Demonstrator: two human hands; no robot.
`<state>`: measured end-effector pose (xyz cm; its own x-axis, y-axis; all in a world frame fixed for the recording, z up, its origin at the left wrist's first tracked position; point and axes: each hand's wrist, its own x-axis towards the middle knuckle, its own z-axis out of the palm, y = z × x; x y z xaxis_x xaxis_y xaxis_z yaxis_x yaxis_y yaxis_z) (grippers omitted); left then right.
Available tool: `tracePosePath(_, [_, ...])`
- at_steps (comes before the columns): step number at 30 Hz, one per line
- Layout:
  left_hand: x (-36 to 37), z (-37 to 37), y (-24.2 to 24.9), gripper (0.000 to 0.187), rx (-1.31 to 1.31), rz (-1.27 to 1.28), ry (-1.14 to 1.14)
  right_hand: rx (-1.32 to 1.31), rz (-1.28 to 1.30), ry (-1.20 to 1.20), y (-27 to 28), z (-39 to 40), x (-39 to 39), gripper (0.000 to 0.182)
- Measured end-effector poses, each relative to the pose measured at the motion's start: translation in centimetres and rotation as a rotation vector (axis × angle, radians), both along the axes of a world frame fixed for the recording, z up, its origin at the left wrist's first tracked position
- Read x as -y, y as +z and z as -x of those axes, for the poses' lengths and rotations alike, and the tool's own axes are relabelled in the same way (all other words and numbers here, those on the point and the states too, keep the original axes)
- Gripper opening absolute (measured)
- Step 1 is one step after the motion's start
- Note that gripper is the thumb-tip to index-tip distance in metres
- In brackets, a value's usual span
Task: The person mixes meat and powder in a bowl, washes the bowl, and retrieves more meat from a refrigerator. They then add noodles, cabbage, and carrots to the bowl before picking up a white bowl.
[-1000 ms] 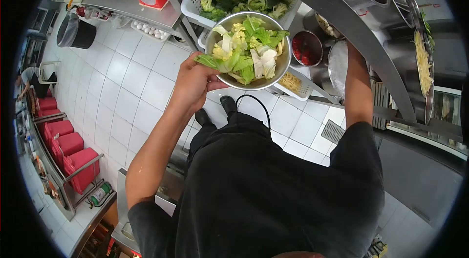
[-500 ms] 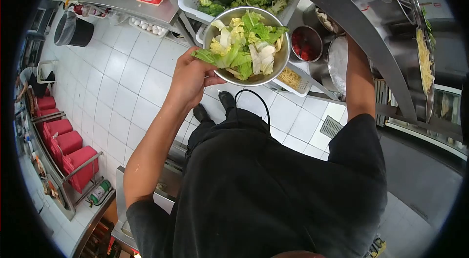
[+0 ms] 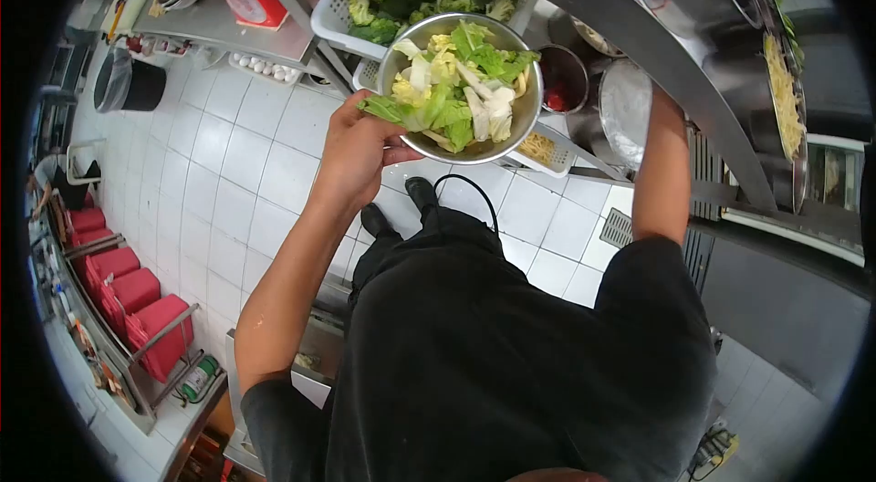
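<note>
A left hand (image 3: 360, 153) grips the rim of a steel bowl (image 3: 461, 88) heaped with greens (image 3: 456, 85), held just above it — level is best, since a leaf overhangs the thumb. The right hand, reaching under the counter (image 3: 630, 21), is hidden — its grip cannot be told.

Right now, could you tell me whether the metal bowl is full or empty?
Full: the metal bowl, held by the left hand, is heaped with cut leafy greens above its rim.
</note>
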<state>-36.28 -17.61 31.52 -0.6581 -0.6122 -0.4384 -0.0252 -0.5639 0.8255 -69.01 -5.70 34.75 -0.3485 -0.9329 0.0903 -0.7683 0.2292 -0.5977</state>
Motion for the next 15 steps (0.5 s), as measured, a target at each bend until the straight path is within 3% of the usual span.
tracePosePath(5, [0.1,-1.1,0.0,0.011,0.063,0.002,0.039,-0.511,-0.076,-0.456,-5.1,12.9,-6.0,0.031])
tracePosePath(15, [-0.2,-1.5,-0.6,0.010,0.096,0.002,0.072,-0.573,-0.238,-0.652,-10.9,19.2,-9.8,0.029])
